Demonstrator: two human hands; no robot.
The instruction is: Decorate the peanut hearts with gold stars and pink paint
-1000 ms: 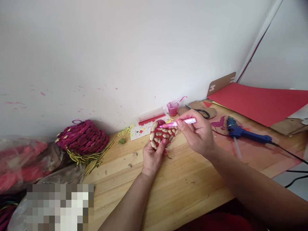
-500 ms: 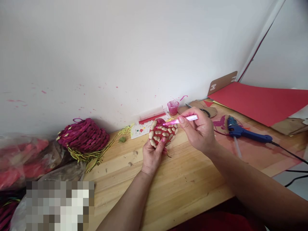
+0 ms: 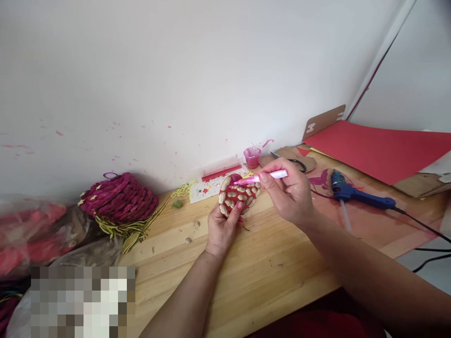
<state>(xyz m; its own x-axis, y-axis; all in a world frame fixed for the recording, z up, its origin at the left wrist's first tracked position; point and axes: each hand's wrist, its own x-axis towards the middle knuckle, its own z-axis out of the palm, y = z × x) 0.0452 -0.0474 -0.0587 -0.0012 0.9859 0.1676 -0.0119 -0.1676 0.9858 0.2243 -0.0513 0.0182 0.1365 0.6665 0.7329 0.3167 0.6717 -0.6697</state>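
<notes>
The right hand (image 3: 294, 197) pinches a slim brush (image 3: 278, 174) between thumb and fingers, its pale handle to the right and its pink-stained tip to the left. The tip lies at the far left part of the peanut-covered piece (image 3: 242, 196), apparently in contact; the exact contact point is too small to confirm. The fingers of this hand carry pink stains.

The left hand (image 3: 221, 231) grips the piece from the near side, thumb pressed on its face, fingers mostly hidden behind. The piece is held up over the counter (image 3: 253, 270), face turned toward the wearer. Finding: magenta colour shows at the far edge, around the brush tip, while most peanuts on the near part look pale. Coverage is judged partial and concentrated where the brush works.

A clear cup (image 3: 252, 158) with magenta residue stands beyond the piece, near the wall (image 3: 211, 84); scissors (image 3: 300, 164) lie to its right. A blue glue gun (image 3: 368, 198) rests farther right, with a red sheet (image 3: 380, 148) beyond it. To the left sits a magenta braided item (image 3: 123, 199) with yellow-green strands. A star-marked card (image 3: 211, 188) lies just beyond the piece, to its left.
</notes>
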